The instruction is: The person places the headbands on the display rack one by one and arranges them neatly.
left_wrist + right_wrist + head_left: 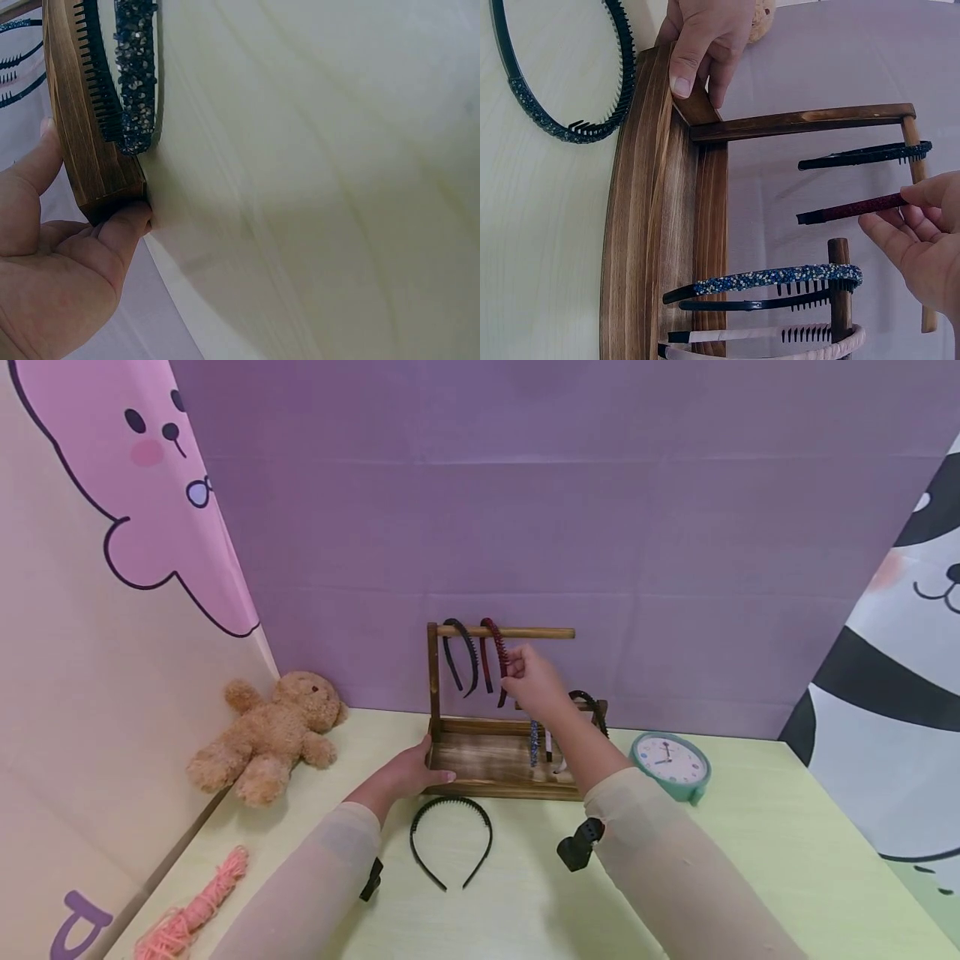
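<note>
A brown wooden headband rack (495, 790) stands on the table, with a tray base, a tall upper bar and a lower bar. My left hand (405, 772) grips the left end of its base, thumb over the front edge. On the upper bar hangs a dark red headband (855, 208), and my right hand (537, 683) pinches one of its arms. To its left on that bar hangs a dark headband (470, 649). The lower bar carries a blue sparkly headband (780, 277) and a pale pink one (847, 345). A black toothed headband (451, 799) lies in front of the rack.
A brown teddy bear (281, 735) leans at the back left, and a bundle of pink yarn (198, 906) lies at the front left. Right of the rack is a round green clock (671, 760). A purple cloth backdrop (525, 527) rises behind the table.
</note>
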Available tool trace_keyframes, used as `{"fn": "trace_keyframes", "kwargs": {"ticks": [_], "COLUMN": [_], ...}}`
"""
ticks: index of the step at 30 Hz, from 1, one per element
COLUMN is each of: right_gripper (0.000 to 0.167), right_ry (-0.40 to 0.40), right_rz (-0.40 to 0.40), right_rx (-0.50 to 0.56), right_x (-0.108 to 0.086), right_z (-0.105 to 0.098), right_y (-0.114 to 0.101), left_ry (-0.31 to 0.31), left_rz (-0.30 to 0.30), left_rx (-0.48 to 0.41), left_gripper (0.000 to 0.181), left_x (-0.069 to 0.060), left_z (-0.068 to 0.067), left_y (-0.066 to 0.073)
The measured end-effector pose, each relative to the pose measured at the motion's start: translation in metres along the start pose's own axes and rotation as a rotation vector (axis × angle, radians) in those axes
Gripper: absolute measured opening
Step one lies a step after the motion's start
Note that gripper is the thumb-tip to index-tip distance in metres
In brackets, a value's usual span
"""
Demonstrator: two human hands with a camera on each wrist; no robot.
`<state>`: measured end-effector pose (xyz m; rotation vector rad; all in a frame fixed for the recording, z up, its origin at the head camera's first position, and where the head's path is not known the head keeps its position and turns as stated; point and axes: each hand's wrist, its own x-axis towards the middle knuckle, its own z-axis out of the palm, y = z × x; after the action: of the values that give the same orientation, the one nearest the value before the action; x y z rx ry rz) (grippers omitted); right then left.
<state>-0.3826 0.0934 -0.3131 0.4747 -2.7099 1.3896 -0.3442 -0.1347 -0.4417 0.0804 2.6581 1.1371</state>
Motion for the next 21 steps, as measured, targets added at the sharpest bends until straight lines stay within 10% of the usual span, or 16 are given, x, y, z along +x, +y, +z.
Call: {"fn": "trace_keyframes", "kwargs": {"ticks": [21], "right_gripper": [0.045], "right_ry": [-0.042], "right_rz": [0.034], "right_rx": [-0.070], "right_x": [-0.0003], "right_z": [-0.0065], "right_y": [-0.0033], "left_ry": [0.005], "left_rz": [-0.010], "left_rx": [0.001], "left_gripper": [0.096], "left_x": [0.0009], "left_z": [0.0006], "left_y": [-0.0003]}}
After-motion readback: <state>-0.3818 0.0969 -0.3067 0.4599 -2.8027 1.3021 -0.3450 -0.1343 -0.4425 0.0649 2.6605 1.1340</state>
